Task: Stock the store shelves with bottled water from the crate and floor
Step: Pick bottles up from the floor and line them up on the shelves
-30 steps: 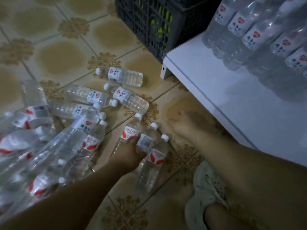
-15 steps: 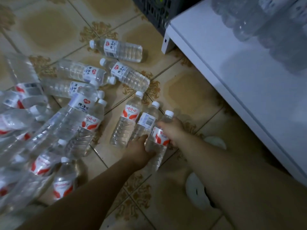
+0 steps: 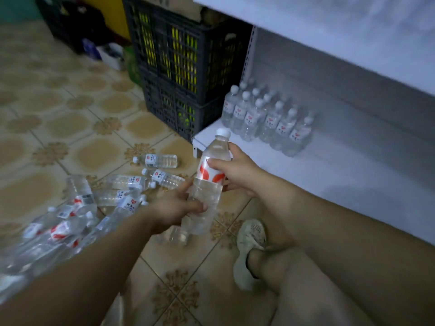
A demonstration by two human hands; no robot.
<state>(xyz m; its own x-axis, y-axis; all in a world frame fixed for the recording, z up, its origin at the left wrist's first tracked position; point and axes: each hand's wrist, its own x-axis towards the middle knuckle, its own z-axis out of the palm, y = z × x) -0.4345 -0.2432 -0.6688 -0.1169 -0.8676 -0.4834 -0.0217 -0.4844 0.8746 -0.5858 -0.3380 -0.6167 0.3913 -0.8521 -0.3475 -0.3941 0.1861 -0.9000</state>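
Observation:
I hold a clear water bottle [image 3: 213,151] with a red-and-white label and white cap upright above the floor, just in front of the low white shelf [image 3: 329,175]. My right hand [image 3: 237,170] grips it at the label. My left hand [image 3: 174,208] grips its lower half. Under my left hand shows the blurred base of a second clear bottle [image 3: 179,235]. Several bottles [image 3: 270,121] stand in rows at the shelf's back left. Loose bottles [image 3: 157,161] lie on the tiles, with a larger pile [image 3: 70,220] at the left.
Two stacked dark plastic crates [image 3: 183,67] stand against the shelf's left end. An upper white shelf [image 3: 329,31] overhangs the lower one. My shoe [image 3: 251,243] and bent leg are on the patterned tile floor at the lower right.
Both hands have lifted the bottle off the floor and raised it toward the shelf. My view has tilted up, so the crates and shelved bottles are now in sight.

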